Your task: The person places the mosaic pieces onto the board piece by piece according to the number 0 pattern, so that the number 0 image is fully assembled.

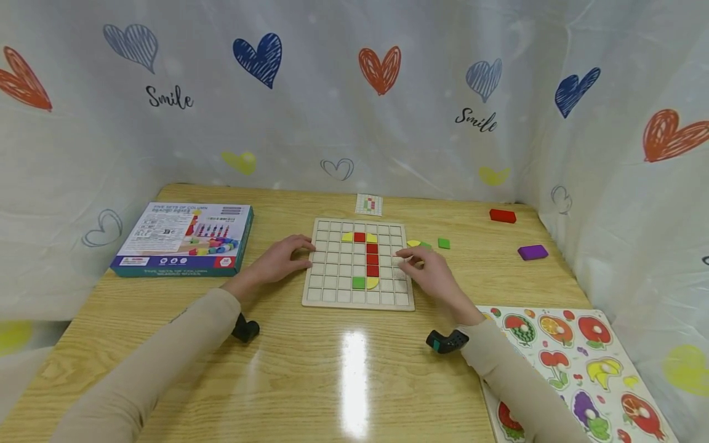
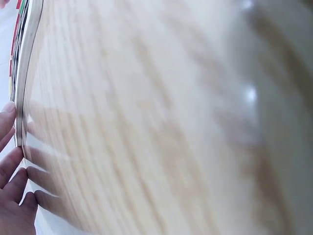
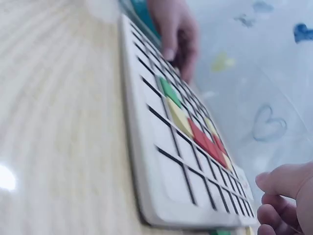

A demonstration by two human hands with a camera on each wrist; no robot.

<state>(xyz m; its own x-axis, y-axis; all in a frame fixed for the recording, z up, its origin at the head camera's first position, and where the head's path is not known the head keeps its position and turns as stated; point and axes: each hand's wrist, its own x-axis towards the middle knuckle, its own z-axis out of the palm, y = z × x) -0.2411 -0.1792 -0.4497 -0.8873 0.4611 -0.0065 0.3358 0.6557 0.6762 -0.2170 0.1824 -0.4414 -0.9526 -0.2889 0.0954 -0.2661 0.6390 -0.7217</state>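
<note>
A wooden grid board (image 1: 332,294) lies mid-table, bearing red squares (image 1: 372,259), a green square (image 1: 359,282) and rounded yellow pieces (image 1: 373,283) in a hooked shape. Against the board's left edge, my left hand (image 1: 279,257) rests its extended fingers (image 2: 11,166). My right hand (image 1: 429,274) hovers by the right edge, thumb and forefinger close together, the other fingers curled. A tiny red spot shows at its forefinger tip; I cannot tell whether it is a held piece. Beyond that hand lie a green square (image 1: 444,243) and a partly covered yellow piece (image 1: 413,243).
Behind the board lies a small pattern card (image 1: 368,204). A boxed toy set (image 1: 183,240) is at the left. Red (image 1: 503,216) and purple (image 1: 533,252) blocks sit at the right, and a fruit puzzle board (image 1: 554,344) lies partly under the right forearm.
</note>
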